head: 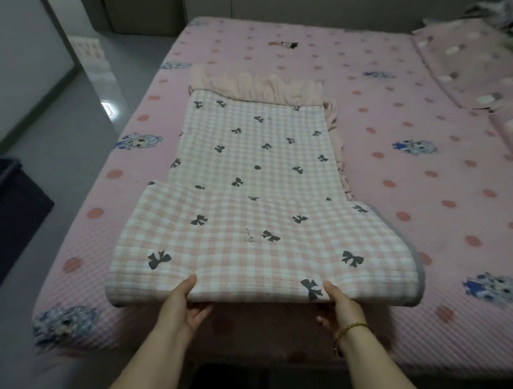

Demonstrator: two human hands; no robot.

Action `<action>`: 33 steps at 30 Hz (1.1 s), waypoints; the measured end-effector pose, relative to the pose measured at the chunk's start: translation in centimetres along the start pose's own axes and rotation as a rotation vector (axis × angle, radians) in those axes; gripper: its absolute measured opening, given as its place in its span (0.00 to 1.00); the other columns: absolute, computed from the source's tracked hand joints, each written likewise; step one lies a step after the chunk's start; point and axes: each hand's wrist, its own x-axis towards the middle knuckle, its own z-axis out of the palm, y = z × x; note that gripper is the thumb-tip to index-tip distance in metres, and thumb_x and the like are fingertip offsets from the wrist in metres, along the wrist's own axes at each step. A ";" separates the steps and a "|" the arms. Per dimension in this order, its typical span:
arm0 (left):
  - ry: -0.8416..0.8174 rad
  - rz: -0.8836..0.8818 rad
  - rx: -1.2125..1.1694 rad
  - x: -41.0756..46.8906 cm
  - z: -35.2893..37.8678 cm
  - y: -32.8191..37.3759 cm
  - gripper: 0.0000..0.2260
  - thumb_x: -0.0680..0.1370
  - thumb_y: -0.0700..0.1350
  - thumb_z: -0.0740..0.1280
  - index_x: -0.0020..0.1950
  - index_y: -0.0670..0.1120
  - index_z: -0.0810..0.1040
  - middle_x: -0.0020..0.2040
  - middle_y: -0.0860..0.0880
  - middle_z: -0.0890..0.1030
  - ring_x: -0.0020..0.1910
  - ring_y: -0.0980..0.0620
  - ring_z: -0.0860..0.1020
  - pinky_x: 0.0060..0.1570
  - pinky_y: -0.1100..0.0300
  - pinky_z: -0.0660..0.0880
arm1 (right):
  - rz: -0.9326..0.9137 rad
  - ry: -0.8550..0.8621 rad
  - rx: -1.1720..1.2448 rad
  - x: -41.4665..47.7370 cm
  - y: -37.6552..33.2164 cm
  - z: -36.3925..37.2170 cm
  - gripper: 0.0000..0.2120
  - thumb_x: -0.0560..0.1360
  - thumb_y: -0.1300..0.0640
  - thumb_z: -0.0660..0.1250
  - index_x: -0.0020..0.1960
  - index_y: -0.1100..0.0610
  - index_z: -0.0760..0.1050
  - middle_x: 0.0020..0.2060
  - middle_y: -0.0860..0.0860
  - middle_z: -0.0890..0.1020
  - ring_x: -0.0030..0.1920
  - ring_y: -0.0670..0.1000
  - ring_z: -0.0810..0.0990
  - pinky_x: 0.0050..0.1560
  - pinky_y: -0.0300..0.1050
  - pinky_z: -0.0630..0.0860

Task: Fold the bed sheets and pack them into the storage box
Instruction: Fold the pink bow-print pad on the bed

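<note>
Both arms extended forward, left hand [184, 304] and right hand [340, 304] each gripping the checked sheet's [253, 176] near fold, thumbs on top, fingers curled under, at the bed's [432, 186] near edge.

No legible text, label, brand or number. One small dark script-like mark [249, 239] on sheet [257, 176], lower middle, just left of a bow print [270, 235]. Resembles cursive lettering, but too small and blurred to read.
</note>
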 end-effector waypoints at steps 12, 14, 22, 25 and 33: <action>0.227 0.455 0.280 -4.8 3.7 1.2 0.22 0.74 0.44 0.69 0.62 0.32 0.73 0.61 0.38 0.76 0.60 0.41 0.75 0.52 0.56 0.68 | -0.374 0.094 -0.162 -3.4 -5.8 -1.6 0.17 0.76 0.58 0.64 0.58 0.71 0.74 0.49 0.60 0.77 0.43 0.57 0.76 0.38 0.45 0.72; 0.239 0.470 0.293 -3.9 5.7 3.2 0.22 0.75 0.45 0.68 0.63 0.31 0.71 0.63 0.37 0.75 0.61 0.41 0.74 0.51 0.58 0.66 | -0.446 0.117 -0.195 -2.5 -8.2 0.1 0.18 0.76 0.58 0.63 0.57 0.73 0.74 0.52 0.62 0.78 0.54 0.60 0.77 0.48 0.44 0.69; 0.128 0.420 0.217 4.4 13.0 12.4 0.23 0.73 0.47 0.70 0.61 0.34 0.71 0.59 0.42 0.77 0.52 0.40 0.78 0.44 0.56 0.79 | -0.607 0.234 -0.249 2.2 -17.4 9.5 0.11 0.76 0.57 0.61 0.40 0.64 0.72 0.38 0.57 0.75 0.44 0.53 0.71 0.43 0.41 0.64; 0.096 0.482 0.397 7.3 15.8 15.1 0.16 0.76 0.48 0.64 0.51 0.35 0.73 0.52 0.42 0.79 0.48 0.39 0.80 0.49 0.47 0.78 | -0.700 0.231 -0.309 4.0 -19.8 11.6 0.11 0.78 0.58 0.58 0.40 0.62 0.73 0.40 0.58 0.76 0.45 0.52 0.71 0.47 0.44 0.68; 0.095 0.766 1.935 15.4 16.3 15.0 0.30 0.79 0.60 0.52 0.77 0.52 0.44 0.77 0.48 0.43 0.76 0.49 0.43 0.72 0.46 0.39 | -0.717 -0.141 -1.280 13.8 -18.6 15.1 0.28 0.79 0.64 0.54 0.75 0.56 0.49 0.76 0.52 0.51 0.76 0.51 0.48 0.73 0.46 0.46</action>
